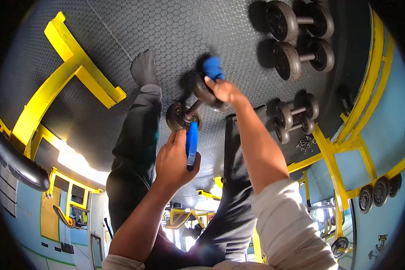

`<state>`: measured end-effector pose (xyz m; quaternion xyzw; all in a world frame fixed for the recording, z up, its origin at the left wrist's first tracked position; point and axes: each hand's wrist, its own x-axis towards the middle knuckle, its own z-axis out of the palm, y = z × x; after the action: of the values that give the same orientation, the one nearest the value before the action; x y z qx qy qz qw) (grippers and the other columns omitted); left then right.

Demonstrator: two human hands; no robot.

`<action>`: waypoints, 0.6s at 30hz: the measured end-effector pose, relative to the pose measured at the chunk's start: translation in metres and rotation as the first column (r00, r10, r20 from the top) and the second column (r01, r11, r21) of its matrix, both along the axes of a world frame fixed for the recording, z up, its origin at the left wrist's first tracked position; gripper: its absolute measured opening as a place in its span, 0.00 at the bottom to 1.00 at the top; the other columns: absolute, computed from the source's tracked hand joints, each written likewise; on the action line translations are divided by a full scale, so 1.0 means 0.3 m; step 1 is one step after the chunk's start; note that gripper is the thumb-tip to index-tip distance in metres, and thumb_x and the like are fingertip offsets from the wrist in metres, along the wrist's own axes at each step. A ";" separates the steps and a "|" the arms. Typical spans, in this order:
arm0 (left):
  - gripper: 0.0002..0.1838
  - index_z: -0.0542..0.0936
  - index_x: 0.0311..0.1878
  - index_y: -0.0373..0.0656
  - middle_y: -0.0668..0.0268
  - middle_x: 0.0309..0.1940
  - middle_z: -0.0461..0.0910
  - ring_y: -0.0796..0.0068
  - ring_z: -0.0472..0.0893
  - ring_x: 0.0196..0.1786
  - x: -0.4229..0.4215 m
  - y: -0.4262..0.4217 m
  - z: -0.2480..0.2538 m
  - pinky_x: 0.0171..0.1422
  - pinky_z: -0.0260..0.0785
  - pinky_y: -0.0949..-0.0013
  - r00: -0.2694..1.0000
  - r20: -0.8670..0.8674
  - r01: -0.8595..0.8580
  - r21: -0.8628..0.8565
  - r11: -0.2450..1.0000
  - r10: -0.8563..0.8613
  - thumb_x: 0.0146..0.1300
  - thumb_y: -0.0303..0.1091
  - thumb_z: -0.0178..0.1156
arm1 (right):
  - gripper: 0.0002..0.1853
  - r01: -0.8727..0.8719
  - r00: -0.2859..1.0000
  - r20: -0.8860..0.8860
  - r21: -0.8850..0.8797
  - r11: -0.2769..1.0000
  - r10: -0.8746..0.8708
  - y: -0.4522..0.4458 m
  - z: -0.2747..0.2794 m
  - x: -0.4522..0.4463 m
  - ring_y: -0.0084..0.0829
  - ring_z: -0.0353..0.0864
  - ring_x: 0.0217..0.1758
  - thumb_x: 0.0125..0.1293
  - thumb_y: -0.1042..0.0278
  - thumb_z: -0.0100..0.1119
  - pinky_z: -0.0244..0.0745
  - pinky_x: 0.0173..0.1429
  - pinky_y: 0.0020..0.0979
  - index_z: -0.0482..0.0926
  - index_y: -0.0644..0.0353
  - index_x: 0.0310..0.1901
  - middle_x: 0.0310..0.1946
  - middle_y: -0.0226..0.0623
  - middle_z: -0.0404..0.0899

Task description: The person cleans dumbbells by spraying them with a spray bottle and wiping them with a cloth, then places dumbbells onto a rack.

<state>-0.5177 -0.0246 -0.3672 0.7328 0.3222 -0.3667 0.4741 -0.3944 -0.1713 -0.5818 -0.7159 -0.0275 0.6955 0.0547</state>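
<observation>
A dark, worn dumbbell (194, 109) lies tilted on the floor between my legs, its two round weights joined by a short bar. My left hand (175, 159) is closed around a slim blue tool (192, 141) with a black end, whose kind I cannot make out. The far end of that tool reaches the dumbbell's nearer weight. At the farther weight, my right hand (226, 92) grips a bunched blue cloth (213, 67), slightly blurred. The thumb of this hand lies against the weight's edge, and the cloth hides part of the fingers.
Several more dumbbells (306, 57) rest on the textured black mat (184, 27) to the right. A yellow metal frame (72, 67) stands at left beside a black padded roller (20, 166). Yellow rack bars with weight plates (381, 191) line the right wall.
</observation>
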 end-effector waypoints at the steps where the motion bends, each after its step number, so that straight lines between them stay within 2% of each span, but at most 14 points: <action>1: 0.27 0.68 0.58 0.37 0.50 0.45 0.75 0.44 0.78 0.47 0.007 -0.001 -0.002 0.51 0.71 0.51 1.000 -0.019 0.008 -0.013 1.000 -0.008 0.51 0.29 0.58 | 0.41 0.035 0.999 0.003 0.024 0.999 -0.035 -0.009 0.109 -0.001 0.49 0.65 0.70 0.70 0.31 0.34 0.57 0.74 0.41 0.74 0.65 0.60 0.65 0.58 0.68; 2: 0.27 0.68 0.58 0.37 0.50 0.45 0.75 0.44 0.78 0.47 0.007 -0.005 -0.003 0.51 0.71 0.51 1.000 -0.027 0.005 -0.016 1.000 -0.006 0.51 0.29 0.58 | 0.37 0.059 0.986 0.151 0.058 0.997 -0.067 -0.021 0.190 -0.057 0.53 0.68 0.67 0.69 0.32 0.38 0.61 0.72 0.41 0.77 0.60 0.57 0.61 0.61 0.70; 4: 0.27 0.68 0.57 0.37 0.50 0.45 0.75 0.44 0.78 0.47 0.003 -0.017 -0.001 0.51 0.70 0.51 1.000 -0.008 0.023 -0.030 0.999 -0.024 0.52 0.29 0.58 | 0.33 -0.139 0.851 0.524 0.298 0.944 -0.040 -0.069 0.221 -0.183 0.55 0.69 0.65 0.70 0.35 0.43 0.64 0.70 0.41 0.77 0.56 0.59 0.60 0.61 0.71; 6: 0.27 0.68 0.58 0.37 0.50 0.45 0.75 0.44 0.78 0.47 0.010 -0.028 0.001 0.51 0.70 0.51 0.997 -0.063 0.042 -0.035 0.999 -0.044 0.52 0.29 0.58 | 0.30 0.050 0.876 0.424 0.392 0.918 -0.229 -0.074 0.168 -0.163 0.54 0.69 0.66 0.70 0.38 0.45 0.63 0.70 0.41 0.77 0.51 0.61 0.60 0.56 0.73; 7: 0.27 0.68 0.58 0.37 0.50 0.45 0.75 0.44 0.78 0.47 0.001 -0.032 -0.005 0.51 0.70 0.51 0.999 -0.007 0.045 -0.011 0.999 -0.045 0.52 0.29 0.58 | 0.28 0.248 0.909 0.215 0.407 0.879 -0.356 -0.067 0.095 -0.127 0.51 0.69 0.68 0.70 0.38 0.46 0.62 0.71 0.42 0.75 0.47 0.63 0.62 0.48 0.73; 8: 0.27 0.69 0.58 0.38 0.50 0.45 0.75 0.44 0.78 0.47 -0.009 -0.039 -0.007 0.51 0.70 0.51 0.998 0.044 0.048 0.014 0.999 -0.048 0.52 0.29 0.58 | 0.31 0.310 0.926 0.074 0.411 0.857 -0.370 -0.068 0.009 -0.097 0.48 0.66 0.70 0.70 0.35 0.41 0.58 0.74 0.42 0.74 0.46 0.64 0.65 0.43 0.71; 10: 0.27 0.69 0.58 0.37 0.50 0.45 0.75 0.44 0.78 0.46 -0.010 -0.056 -0.016 0.51 0.70 0.52 0.998 0.019 0.064 0.019 0.998 -0.064 0.52 0.29 0.58 | 0.34 0.066 0.966 0.233 0.208 0.976 -0.115 -0.068 -0.141 -0.091 0.46 0.63 0.72 0.71 0.33 0.35 0.55 0.76 0.39 0.73 0.49 0.65 0.68 0.44 0.67; 12: 0.27 0.69 0.58 0.37 0.50 0.46 0.76 0.44 0.78 0.46 -0.020 -0.060 -0.020 0.51 0.71 0.52 0.996 -0.010 0.086 0.019 0.996 -0.086 0.52 0.29 0.58 | 0.37 0.233 0.972 0.040 -0.018 0.972 -0.233 -0.065 -0.117 -0.041 0.45 0.61 0.74 0.70 0.32 0.30 0.52 0.77 0.40 0.72 0.51 0.65 0.69 0.44 0.64; 13: 0.28 0.69 0.58 0.36 0.49 0.45 0.75 0.44 0.78 0.45 -0.027 -0.066 -0.031 0.49 0.71 0.51 0.995 0.023 0.101 0.013 0.995 -0.101 0.51 0.30 0.59 | 0.35 0.192 0.976 0.107 -0.010 0.981 -0.190 -0.084 -0.091 -0.048 0.47 0.61 0.73 0.71 0.35 0.34 0.55 0.75 0.41 0.73 0.52 0.65 0.68 0.49 0.65; 14: 0.30 0.68 0.58 0.35 0.48 0.45 0.75 0.44 0.78 0.43 -0.024 -0.076 -0.035 0.46 0.71 0.49 0.992 0.059 0.112 0.001 0.994 -0.111 0.49 0.31 0.60 | 0.35 0.201 0.975 0.107 -0.024 0.979 -0.197 -0.129 -0.066 -0.063 0.47 0.61 0.73 0.71 0.35 0.34 0.55 0.75 0.41 0.73 0.52 0.65 0.68 0.49 0.65; 16: 0.28 0.68 0.56 0.35 0.47 0.44 0.76 0.44 0.78 0.43 -0.015 -0.094 -0.029 0.47 0.71 0.49 0.993 0.010 0.121 -0.019 0.992 -0.121 0.50 0.31 0.60 | 0.33 0.583 0.803 0.224 -0.108 0.805 -0.552 -0.243 -0.013 -0.079 0.46 0.67 0.70 0.70 0.38 0.42 0.59 0.72 0.39 0.74 0.58 0.63 0.65 0.51 0.71; 17: 0.27 0.69 0.55 0.35 0.47 0.43 0.76 0.44 0.79 0.43 -0.033 -0.107 -0.040 0.47 0.71 0.49 0.988 -0.045 0.145 -0.058 0.988 -0.147 0.51 0.32 0.60 | 0.33 0.811 0.585 0.259 -0.161 0.563 -0.769 -0.297 0.019 -0.090 0.43 0.69 0.68 0.70 0.41 0.46 0.60 0.70 0.37 0.75 0.63 0.62 0.63 0.50 0.73; 18: 0.25 0.69 0.54 0.35 0.47 0.43 0.76 0.43 0.79 0.43 -0.056 -0.126 -0.055 0.48 0.71 0.48 0.980 -0.100 0.165 -0.094 0.982 -0.174 0.51 0.32 0.60 | 0.32 0.946 0.309 0.304 -0.195 0.258 -0.901 -0.344 0.052 -0.106 0.40 0.72 0.66 0.69 0.44 0.51 0.62 0.69 0.35 0.75 0.67 0.60 0.61 0.49 0.75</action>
<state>-0.5345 -0.0623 -0.3837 0.7160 0.2676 -0.4581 0.4538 -0.4261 -0.2746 -0.5661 -0.6369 0.5123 0.4756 0.3250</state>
